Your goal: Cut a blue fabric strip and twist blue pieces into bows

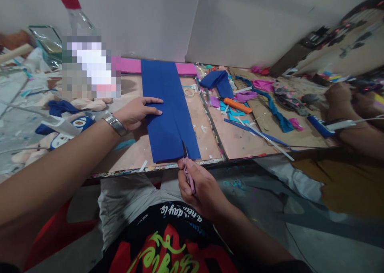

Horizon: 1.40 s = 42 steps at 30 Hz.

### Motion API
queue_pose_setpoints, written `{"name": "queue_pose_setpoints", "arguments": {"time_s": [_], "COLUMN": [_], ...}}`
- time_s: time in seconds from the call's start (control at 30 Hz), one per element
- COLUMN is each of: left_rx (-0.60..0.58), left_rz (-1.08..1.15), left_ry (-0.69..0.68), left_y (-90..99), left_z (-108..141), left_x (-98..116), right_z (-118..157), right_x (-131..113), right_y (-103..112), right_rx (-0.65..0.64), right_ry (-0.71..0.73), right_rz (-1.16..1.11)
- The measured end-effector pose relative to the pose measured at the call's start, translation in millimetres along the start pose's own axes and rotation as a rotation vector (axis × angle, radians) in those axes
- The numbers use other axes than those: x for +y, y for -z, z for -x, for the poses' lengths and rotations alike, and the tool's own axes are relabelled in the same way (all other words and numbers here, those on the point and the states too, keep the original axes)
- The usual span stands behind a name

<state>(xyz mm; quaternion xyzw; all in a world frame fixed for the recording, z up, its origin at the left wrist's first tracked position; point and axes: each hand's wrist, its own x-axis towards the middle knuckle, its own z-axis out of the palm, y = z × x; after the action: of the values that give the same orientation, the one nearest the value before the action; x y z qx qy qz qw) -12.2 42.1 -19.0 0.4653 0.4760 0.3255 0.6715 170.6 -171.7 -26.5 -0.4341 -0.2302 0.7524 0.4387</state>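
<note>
— Black T-shirt point(168, 245) with a loud red and yellow-green print is right up by the camera lol. What's past it?

— Worktop point(207, 141), pretty cluttered on both sides. Biggest thing being worked on is the blue sheet point(162, 85), lying long and flat from the front edge to the back, where it crosses over a pink strip point(130, 66).

— And the hands?

— Left grip point(135, 113) is loose, fingers a bit apart, resting on the sheet's left side. Right grip point(199, 181) is wrapped round some pink-handled scissors point(187, 171) at the near end, dark blade on the sheet and pointing toward the back.

— Is that a cut ahead of the tip?

— Honestly can't tell, could be a slit or just a crease.

— Any smaller stuff?

— Yeah, an orange tool point(237, 105) off to the right among coloured scraps point(215, 101), plus a thin pale ring point(189, 95) just beside the sheet's right edge.
</note>
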Motion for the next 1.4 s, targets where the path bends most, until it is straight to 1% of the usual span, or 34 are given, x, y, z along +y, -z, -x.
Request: {"name": "queue_pose_setpoints", "arguments": {"time_s": [0.2,0.8,1.4], "left_rx": [-0.016,-0.012,-0.001], "left_rz": [0.004,0.015,-0.008], "left_ry": [-0.015,0.01,-0.003], "left_y": [1.3,0.3,0.6], "left_z": [-1.3,0.3,-0.2], "left_x": [-1.7,0.0,-0.2], "right_z": [0.1,0.0,-0.1], "right_x": [-0.4,1.0,2.6], "right_y": [-1.3,-1.7,-2.5], "right_rx": [-0.001,0.008,0.015], "right_ry": [-0.002,0.001,0.003], "right_rz": [-0.01,-0.007,-0.012]}}
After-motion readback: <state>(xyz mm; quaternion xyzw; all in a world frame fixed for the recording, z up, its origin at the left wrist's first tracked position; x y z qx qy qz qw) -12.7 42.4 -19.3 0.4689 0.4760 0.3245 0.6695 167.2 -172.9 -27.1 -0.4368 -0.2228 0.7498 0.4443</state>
